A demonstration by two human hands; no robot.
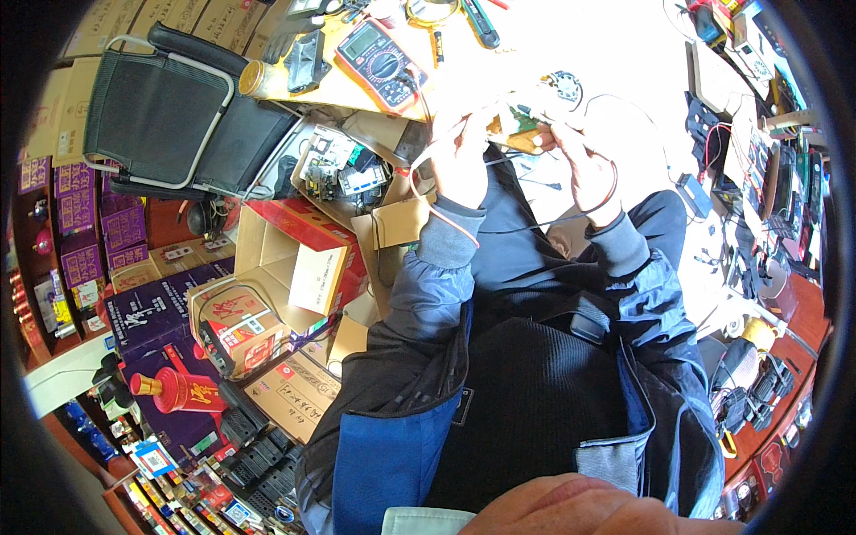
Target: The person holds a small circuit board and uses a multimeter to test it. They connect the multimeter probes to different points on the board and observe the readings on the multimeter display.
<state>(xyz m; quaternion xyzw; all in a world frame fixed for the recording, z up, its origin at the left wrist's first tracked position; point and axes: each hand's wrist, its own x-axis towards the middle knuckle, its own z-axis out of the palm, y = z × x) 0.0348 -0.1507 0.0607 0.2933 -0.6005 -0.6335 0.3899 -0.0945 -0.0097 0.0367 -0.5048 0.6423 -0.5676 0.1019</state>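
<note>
Strong glare washes out the work area between my hands. My left hand [459, 153] is closed, its fingertips lost in the brightness, and what it grips cannot be made out. My right hand [581, 169] pinches with thumb and fingers beside a small green and brown piece [517, 134], which looks like a circuit board. Whether the fingers hold that piece or a thin probe is unclear. A red-cased multimeter [383, 64] lies on the table to the left, with leads running toward my hands. Just beyond the right hand lies a round part with dark segments [563, 87].
A black chair [165, 116] stands at the left. Below it are an open carton of electronic parts [343, 169], an open red carton [303, 259] and a red bottle [183, 390]. A black adapter [694, 194] and tangled cables lie on the right.
</note>
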